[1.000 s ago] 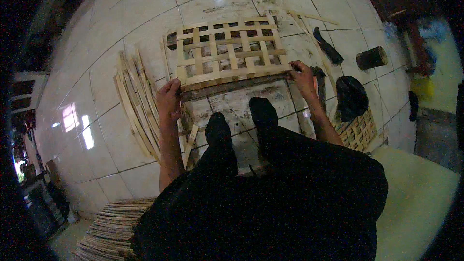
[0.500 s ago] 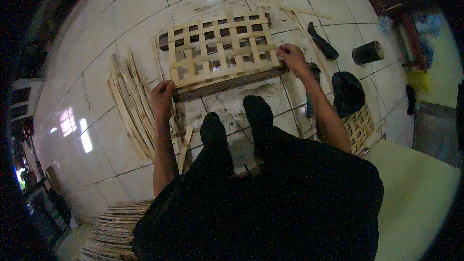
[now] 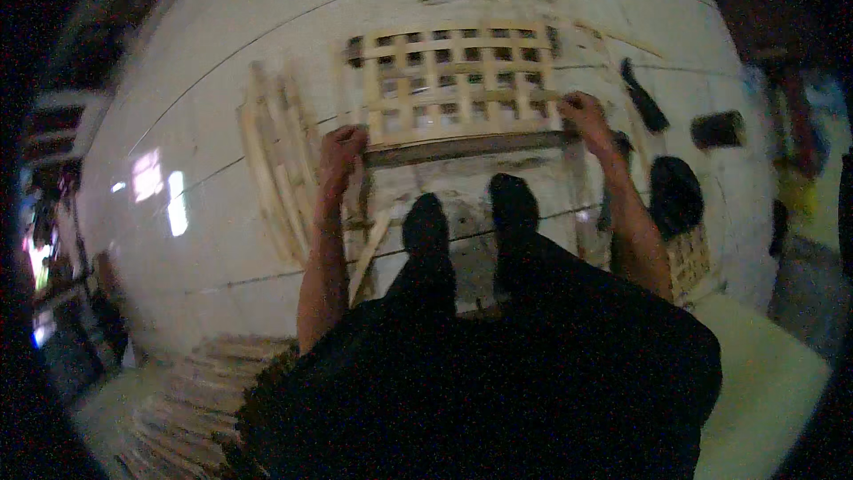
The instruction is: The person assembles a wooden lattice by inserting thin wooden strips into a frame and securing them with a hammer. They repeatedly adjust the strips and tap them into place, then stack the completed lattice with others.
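Observation:
A woven lattice panel of pale wooden strips (image 3: 453,80) lies on the white tiled floor in front of me. A dark straight bar (image 3: 462,147) runs along its near edge. My left hand (image 3: 342,151) grips the panel's near left corner at the bar's end. My right hand (image 3: 585,114) holds the near right corner. Both of my dark-clad feet (image 3: 471,213) rest on the floor just below the bar. The picture is blurred.
Loose wooden strips (image 3: 275,169) lie fanned out to the left. A stack of strips (image 3: 187,400) sits at lower left. On the right lie a dark tool (image 3: 644,98), a dark cylinder (image 3: 715,129), a black object (image 3: 675,196) and a small lattice piece (image 3: 689,262).
The view has swung, so the panel now sits higher and more central in the picture. Both hands stay on the panel's near corners; the right hand moved up its right side.

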Available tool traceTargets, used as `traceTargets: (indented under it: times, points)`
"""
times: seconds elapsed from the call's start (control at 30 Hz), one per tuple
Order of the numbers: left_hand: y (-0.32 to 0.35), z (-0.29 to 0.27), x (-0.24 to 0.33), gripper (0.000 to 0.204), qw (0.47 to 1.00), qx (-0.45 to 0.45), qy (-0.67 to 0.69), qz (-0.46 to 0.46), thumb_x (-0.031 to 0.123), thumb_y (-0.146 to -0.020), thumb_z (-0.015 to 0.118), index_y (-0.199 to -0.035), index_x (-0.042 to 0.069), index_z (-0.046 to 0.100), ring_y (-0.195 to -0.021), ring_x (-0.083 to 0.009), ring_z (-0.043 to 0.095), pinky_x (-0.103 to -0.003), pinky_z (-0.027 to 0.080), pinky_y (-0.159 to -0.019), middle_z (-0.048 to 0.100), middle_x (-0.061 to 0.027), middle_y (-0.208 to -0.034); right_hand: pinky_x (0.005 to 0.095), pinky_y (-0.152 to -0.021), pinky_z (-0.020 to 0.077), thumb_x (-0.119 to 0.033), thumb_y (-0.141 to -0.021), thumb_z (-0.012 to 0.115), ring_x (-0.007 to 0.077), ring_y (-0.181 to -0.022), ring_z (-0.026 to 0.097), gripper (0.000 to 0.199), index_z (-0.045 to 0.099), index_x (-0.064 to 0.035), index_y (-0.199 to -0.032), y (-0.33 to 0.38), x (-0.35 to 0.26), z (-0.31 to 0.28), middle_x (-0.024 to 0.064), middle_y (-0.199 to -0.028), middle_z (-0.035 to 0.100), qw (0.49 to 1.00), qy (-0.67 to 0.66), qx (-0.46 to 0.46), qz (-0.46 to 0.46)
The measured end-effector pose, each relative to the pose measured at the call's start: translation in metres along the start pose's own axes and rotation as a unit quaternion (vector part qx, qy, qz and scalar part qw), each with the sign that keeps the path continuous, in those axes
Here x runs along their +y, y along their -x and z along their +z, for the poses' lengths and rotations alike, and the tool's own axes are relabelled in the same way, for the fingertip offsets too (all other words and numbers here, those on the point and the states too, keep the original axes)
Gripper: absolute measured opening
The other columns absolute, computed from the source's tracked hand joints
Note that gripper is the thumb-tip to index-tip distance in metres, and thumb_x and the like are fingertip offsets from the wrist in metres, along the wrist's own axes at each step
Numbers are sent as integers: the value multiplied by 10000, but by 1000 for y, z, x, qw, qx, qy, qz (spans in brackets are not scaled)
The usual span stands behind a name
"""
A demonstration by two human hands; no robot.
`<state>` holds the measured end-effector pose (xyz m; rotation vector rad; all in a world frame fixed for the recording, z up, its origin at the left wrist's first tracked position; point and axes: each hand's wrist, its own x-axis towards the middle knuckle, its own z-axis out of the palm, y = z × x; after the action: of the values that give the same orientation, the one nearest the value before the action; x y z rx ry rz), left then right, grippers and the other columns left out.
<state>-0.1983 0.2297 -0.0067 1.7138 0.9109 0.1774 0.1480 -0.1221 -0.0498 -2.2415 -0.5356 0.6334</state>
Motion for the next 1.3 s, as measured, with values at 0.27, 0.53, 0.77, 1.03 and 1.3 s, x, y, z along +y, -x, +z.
traceTargets:
  times: [0.27, 0.53, 0.77, 1.03, 1.3]
  points:
    - [-18, -14, -1, 290, 998, -49, 28, -5, 264, -835, 683, -899, -18, 704, -654, -128, 565, -296, 472, -617, 658, -55, -749, 300, -608, 469, -263, -839, 669, 139, -659, 565, 263, 635, -19, -929, 18, -45, 2, 57, -756, 626, 998, -51, -19, 36]
    - [-13, -12, 5, 243, 999, -33, 3, 4, 206, -813, 700, -893, -23, 706, -680, -111, 564, -289, 475, -631, 654, -43, -737, 298, -537, 458, -261, -844, 666, 133, -611, 554, 263, 646, -13, -927, 7, -28, 0, 56, -761, 632, 999, -41, -6, -8]
    - [-14, -15, 6, 237, 998, -38, -40, -19, 216, -817, 690, -845, -19, 700, -652, -104, 530, -281, 440, -614, 630, -35, -703, 318, -753, 453, -251, -874, 648, 162, -832, 588, 277, 635, 4, -980, 17, -55, 2, 75, -895, 650, 997, -60, -29, 41]
    - [-17, -14, -3, 239, 998, -53, 10, -20, 228, -832, 677, -840, -10, 693, -614, -90, 491, -287, 413, -561, 598, -3, -686, 293, -749, 490, -226, -859, 659, 154, -800, 606, 291, 638, 26, -1003, 12, -48, 3, 81, -911, 657, 999, -34, -27, 27]
    - [-22, -15, -9, 308, 998, -50, -12, -19, 300, -840, 677, -880, -5, 688, -697, -115, 533, -296, 438, -665, 620, -33, -743, 291, -683, 480, -236, -841, 698, 127, -768, 591, 305, 644, 32, -976, -2, -26, 7, 79, -855, 659, 998, -51, -31, 0]
